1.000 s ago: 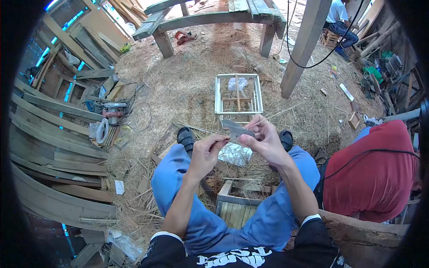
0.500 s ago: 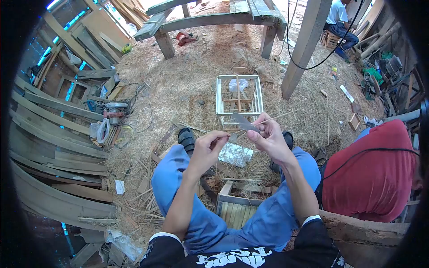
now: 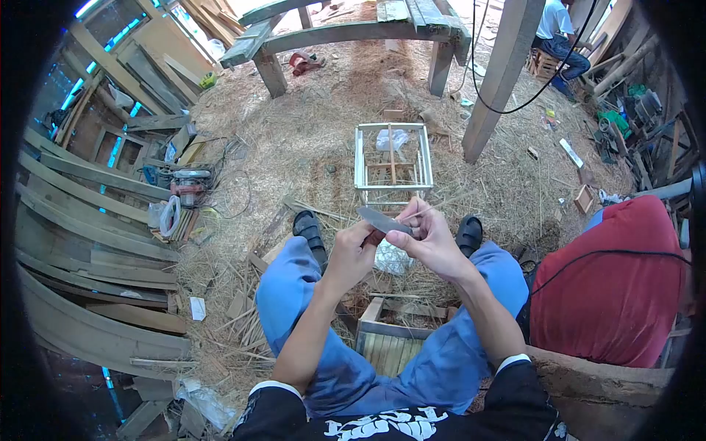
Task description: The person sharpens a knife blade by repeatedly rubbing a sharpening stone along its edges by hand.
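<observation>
A flat grey blade is held in my right hand, its thumb pressed on the near end and its tip pointing left. A thin pale strip also passes through the fingers of that hand, sticking out to the right. Just left of the blade, my left hand is closed in a pinch close to my right fingers; what it pinches is hidden. Below my hands, between my knees, stands a wooden frame with slats.
A pale open frame stands ahead on straw-littered ground. Beside me at right is a person in a red shirt; another person sits far right. A post, a bench, a power tool and stacked boards surround me.
My left hand has moved right and up, close to my right hand. The blade has swung lower and left, its tip now above my left fingers.
</observation>
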### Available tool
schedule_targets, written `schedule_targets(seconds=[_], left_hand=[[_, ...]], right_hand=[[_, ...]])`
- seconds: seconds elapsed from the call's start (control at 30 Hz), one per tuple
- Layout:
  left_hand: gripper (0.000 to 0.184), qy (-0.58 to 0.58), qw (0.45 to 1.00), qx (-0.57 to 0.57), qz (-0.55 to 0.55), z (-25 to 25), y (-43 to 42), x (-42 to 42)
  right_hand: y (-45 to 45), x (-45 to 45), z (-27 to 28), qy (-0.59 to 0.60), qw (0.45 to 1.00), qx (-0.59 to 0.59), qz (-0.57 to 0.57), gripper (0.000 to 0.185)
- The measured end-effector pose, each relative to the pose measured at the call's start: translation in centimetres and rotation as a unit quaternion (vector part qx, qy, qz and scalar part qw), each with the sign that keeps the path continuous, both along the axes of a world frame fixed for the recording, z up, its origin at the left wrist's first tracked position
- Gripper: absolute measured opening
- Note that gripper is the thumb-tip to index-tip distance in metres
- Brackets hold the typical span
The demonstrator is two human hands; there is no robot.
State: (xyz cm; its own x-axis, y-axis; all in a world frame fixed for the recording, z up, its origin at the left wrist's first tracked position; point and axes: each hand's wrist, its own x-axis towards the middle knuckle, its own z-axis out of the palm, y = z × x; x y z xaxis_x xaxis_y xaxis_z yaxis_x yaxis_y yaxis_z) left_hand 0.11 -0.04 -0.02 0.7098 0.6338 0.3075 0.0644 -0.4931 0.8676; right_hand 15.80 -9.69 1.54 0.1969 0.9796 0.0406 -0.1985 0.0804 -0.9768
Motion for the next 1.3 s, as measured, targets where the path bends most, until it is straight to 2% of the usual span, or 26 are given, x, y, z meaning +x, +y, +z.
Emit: schedule_targets(seconds=[0.23,0.37,0.57,0.67,0.87,1.03,1.13,1.3], left_hand=[[0.025,-0.020,1.000,0.006,-0.014,-0.9,1.4,-1.5],[0.015,-0.017,0.999,-0.033,-0.016,-0.9,1.4,-1.6],[0.018,-0.032,0.999,-0.029,-0.008,-1.2,0.8,-0.5],[0.019,-0.013,1.000,-0.012,0.009,-0.6,-0.2,0.0],[0.024,-0.014,0.999,-0.026,0.022,-1.1,-0.5,0.3],[0.025,-0.038,0.998,-0.049,-0.003,-1.3,-0.2,0.7],[0.023,-0.017,0.999,-0.051,-0.005,-1.6,0.0,0.4],[0.017,-0.058,0.997,-0.049,-0.025,-1.9,0.4,-0.1]], right_hand=[[-0.8,1.1,1.6,-0.009,0.999,0.002,-0.047,0.033],[-0.8,1.3,1.2,-0.013,0.999,-0.012,-0.031,0.033],[-0.6,1.1,1.6,0.020,0.999,-0.014,-0.026,0.034],[-0.1,0.4,0.4,-0.035,0.999,-0.032,-0.008,0.035],[0.0,0.0,0.3,-0.010,1.000,-0.012,-0.004,0.036],[-0.6,0.5,0.9,-0.043,0.999,-0.009,-0.017,0.037],[-0.7,0.1,1.0,-0.045,0.999,-0.012,-0.026,0.037],[-1.3,1.3,2.4,-0.059,0.996,-0.015,-0.060,0.036]])
